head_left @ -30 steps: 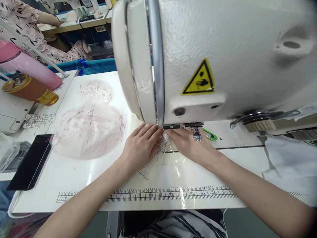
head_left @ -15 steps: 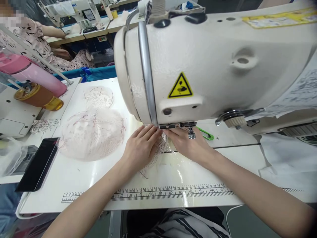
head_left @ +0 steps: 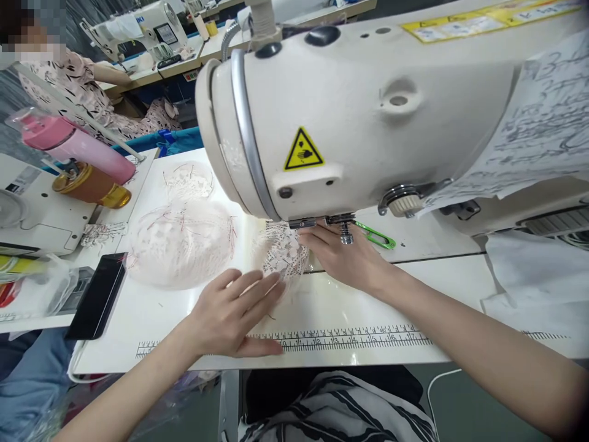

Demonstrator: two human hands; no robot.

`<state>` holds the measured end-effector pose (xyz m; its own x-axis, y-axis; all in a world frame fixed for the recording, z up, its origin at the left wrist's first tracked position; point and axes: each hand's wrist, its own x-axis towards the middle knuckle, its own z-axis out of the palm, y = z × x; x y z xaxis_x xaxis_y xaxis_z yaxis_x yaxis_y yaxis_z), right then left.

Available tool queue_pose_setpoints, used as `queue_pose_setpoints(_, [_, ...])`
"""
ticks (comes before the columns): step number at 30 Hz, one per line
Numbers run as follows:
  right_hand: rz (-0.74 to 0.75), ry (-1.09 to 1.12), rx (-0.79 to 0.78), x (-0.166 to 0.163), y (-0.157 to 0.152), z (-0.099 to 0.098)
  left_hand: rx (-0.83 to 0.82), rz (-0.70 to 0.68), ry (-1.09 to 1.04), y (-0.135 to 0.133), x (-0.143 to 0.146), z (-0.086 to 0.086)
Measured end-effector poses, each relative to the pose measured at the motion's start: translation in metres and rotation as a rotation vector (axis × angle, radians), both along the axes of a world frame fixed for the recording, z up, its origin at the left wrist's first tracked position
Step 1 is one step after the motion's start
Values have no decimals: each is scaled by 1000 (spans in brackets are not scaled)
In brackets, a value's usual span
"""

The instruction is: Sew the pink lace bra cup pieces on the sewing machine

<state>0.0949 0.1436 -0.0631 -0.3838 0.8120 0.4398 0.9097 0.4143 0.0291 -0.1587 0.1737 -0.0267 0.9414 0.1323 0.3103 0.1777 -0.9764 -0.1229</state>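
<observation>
A white lace piece (head_left: 285, 252) with dark thread ends lies under the needle area of the sewing machine (head_left: 350, 110). My right hand (head_left: 345, 255) lies at its right edge, fingers close together and holding it beside the metal guide (head_left: 317, 221); the fingertips are partly hidden. My left hand (head_left: 234, 310) is off the lace, just in front and to the left of it, with fingers stretched and thumb apart. Nothing is in that hand. Behind my right hand lie green thread snips (head_left: 390, 244), partly covered.
Left of the machine lie pale lace cups (head_left: 181, 245) with loose red threads. A black phone (head_left: 99, 298), an amber cup (head_left: 89, 184) and a pink bottle (head_left: 85, 147) line the left side. A ruler strip (head_left: 335, 339) runs along the front edge. A co-worker (head_left: 87, 92) sits beyond.
My left hand has come off the lace and moved toward me and left, its fingers spreading and uncovering the lace. My right hand stays by the needle area. The camera view has shifted slightly.
</observation>
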Motion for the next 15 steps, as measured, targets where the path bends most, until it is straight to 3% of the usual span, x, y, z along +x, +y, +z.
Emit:
queue_pose_setpoints(3, [35,-16,17,-1,-1,0,44,51,-26,-14,-18,-5])
queue_pose_setpoints(7, [77,83,-52,0,1,-3,-331,390,-210,-24,-16,2])
queue_pose_setpoints(9, [97,136,-53,0,2,-6,-407,503,-235,-19,-9,15])
queue_pose_setpoints(12, [98,156,16,1,4,-10,-303,410,-137,2,6,31])
queue_pose_setpoints(15, [56,98,64,3,7,-14,-211,254,34,23,24,27])
